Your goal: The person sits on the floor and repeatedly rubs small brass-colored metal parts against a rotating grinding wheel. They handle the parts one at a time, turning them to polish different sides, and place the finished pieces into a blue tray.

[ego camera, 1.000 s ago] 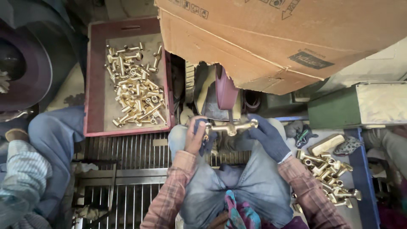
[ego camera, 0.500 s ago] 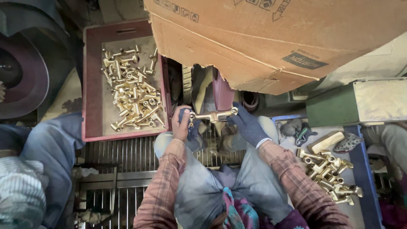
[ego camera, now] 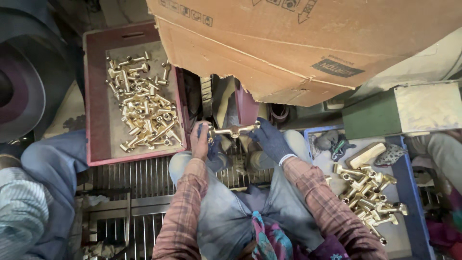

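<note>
your left hand and gloved right hand each grip an end of the brass fitting; long axis runs hand to hand, level. versus half a second ago, grip unchanged, fitting slightly flatter.

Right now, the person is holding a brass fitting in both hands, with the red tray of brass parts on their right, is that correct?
Not quite: the head view shows the red tray on their left. Both the left hand and the right hand do hold the brass fitting.
</note>
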